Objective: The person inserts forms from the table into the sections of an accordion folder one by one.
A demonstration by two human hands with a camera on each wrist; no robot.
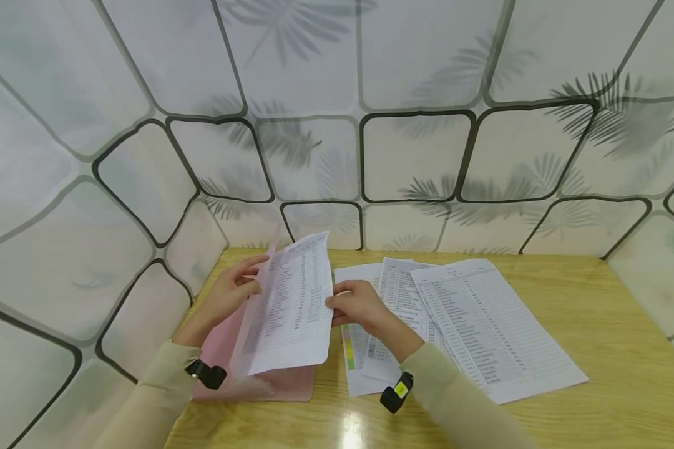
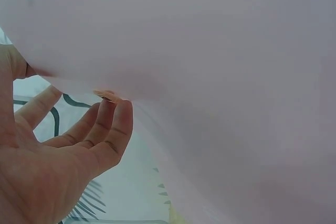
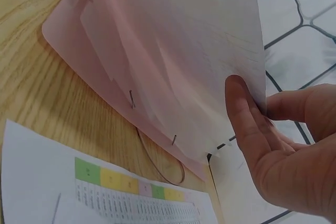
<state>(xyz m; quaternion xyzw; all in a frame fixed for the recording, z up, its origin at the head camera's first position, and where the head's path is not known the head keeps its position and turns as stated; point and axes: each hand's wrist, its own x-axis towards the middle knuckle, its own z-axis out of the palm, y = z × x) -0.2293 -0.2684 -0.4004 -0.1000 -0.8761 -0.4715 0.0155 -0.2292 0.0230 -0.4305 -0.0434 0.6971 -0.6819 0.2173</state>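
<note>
My right hand (image 1: 359, 305) pinches the right edge of a printed sheet (image 1: 292, 305), held raised and tilted over a pink folder (image 1: 292, 386). In the right wrist view, thumb and fingers of the right hand (image 3: 289, 145) grip the sheet edge. My left hand (image 1: 233, 290) holds the folder's lifted, see-through pink cover (image 2: 220, 77) by its edge, to the left of the sheet. Part of the left hand (image 2: 68, 145) is hidden behind that cover. Two thin metal prongs (image 3: 132, 99) stick up from the folder's edge in the right wrist view.
Right of the folder, several printed sheets (image 1: 488, 330) overlap on the wooden table (image 1: 606, 312); one bears a coloured strip (image 1: 348, 349). A thin cord loop (image 3: 157, 166) hangs from the folder. Patterned cloth walls (image 1: 415, 156) close off the back and sides.
</note>
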